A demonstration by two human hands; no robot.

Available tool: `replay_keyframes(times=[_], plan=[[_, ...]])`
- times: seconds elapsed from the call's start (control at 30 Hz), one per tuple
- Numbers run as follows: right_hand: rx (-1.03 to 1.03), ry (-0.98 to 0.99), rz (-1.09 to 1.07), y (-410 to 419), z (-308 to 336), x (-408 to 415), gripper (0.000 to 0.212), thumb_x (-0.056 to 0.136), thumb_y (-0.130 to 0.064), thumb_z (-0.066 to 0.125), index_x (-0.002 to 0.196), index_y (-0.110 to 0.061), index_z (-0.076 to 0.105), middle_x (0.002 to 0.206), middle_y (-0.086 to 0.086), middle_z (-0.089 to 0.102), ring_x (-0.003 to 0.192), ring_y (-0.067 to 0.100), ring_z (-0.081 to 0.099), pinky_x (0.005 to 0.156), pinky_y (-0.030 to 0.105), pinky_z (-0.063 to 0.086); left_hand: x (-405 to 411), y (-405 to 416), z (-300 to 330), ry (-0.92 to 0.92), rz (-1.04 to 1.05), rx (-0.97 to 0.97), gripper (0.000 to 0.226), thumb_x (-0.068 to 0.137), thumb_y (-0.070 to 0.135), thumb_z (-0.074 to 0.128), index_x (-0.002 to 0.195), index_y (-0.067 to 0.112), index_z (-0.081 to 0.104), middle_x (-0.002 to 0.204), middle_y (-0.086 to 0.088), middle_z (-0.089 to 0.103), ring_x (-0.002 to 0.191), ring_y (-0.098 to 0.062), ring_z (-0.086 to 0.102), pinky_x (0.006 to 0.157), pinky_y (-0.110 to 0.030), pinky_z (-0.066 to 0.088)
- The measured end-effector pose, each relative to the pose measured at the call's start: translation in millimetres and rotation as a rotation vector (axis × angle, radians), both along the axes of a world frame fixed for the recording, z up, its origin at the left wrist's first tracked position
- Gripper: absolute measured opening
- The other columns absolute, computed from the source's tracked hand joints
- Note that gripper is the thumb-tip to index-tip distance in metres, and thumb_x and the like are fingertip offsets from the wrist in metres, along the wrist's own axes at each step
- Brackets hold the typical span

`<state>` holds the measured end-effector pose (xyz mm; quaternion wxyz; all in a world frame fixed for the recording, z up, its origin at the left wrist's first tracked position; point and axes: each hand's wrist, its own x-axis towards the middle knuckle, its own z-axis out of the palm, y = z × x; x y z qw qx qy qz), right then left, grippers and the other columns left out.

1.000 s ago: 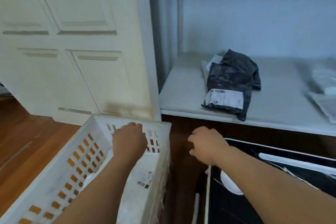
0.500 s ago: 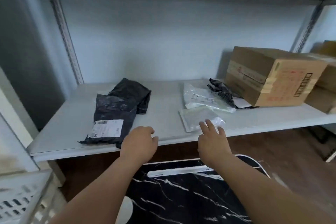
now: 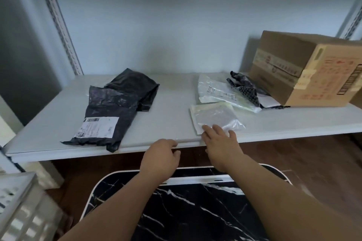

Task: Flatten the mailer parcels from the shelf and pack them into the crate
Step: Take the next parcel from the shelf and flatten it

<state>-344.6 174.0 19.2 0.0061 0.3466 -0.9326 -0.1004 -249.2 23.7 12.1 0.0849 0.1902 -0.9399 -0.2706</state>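
Head view, the only one. Shelf (image 3: pixel 170 123) carries four mailers not yet packed: large black mailer (image 3: pixel 109 111) on the left, clear mailer (image 3: pixel 213 116) near the front edge, white mailer (image 3: pixel 217 92) behind it, small crumpled black mailer (image 3: pixel 244 88) beside the cardboard box (image 3: pixel 305 68). My right hand (image 3: pixel 219 143) is spread, fingers straight, tips resting on the clear mailer's near edge; nothing gripped. My left hand (image 3: pixel 160 156) hangs loosely curled at the shelf's front lip, holding nothing. Crate (image 3: pixel 17 207) stands at lower left, well apart; contents not visible. Judgement: pickup just starting; flattening and packing of all four remain.
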Motion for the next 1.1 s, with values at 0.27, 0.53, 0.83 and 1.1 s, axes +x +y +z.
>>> replay_keyframes(times=[0.27,0.53,0.83,1.1], plan=[[-0.877,-0.317,0.179,-2,20,50,0.039,0.097,-0.024,0.052,0.136,-0.017,0.053,0.143,-0.011,0.042,0.13,0.005,0.038,0.105,0.009,0.026,29,-1,3,0.113,0.38,0.989,0.057,0.09,0.047,0.057,0.135,0.014,0.047,0.124,-0.005,0.058,0.11,-0.021,0.057,0.098,-0.041,0.049],[-1.66,-1.413,-0.436,13,33,139,0.028,0.093,-0.024,0.055,0.085,0.0,0.068,0.094,0.015,0.074,0.094,0.024,0.071,0.083,0.039,0.057,100,3,-2,0.227,0.435,1.782,0.058,0.077,0.042,0.064,0.127,0.012,0.056,0.115,-0.014,0.068,0.105,-0.03,0.064,0.084,-0.045,0.054],[-1.119,-0.984,-0.689,37,-40,173,0.084,0.075,-0.032,0.08,0.143,-0.017,0.033,0.096,-0.005,0.063,0.084,0.011,0.063,0.076,0.03,0.053,155,28,-48,-0.042,0.349,1.194,0.022,0.09,0.016,0.063,0.111,0.012,0.059,0.094,-0.011,0.074,0.085,-0.029,0.072,0.077,-0.05,0.058],[-0.897,-0.662,-0.565,31,-96,189,0.06,0.081,-0.028,0.073,0.132,-0.033,0.04,0.108,-0.004,0.053,0.092,0.012,0.055,0.08,0.028,0.049,163,38,-84,-0.13,0.402,0.669,0.012,0.086,0.024,0.067,0.096,0.017,0.067,0.083,0.007,0.07,0.074,-0.005,0.065,0.057,-0.016,0.047]])
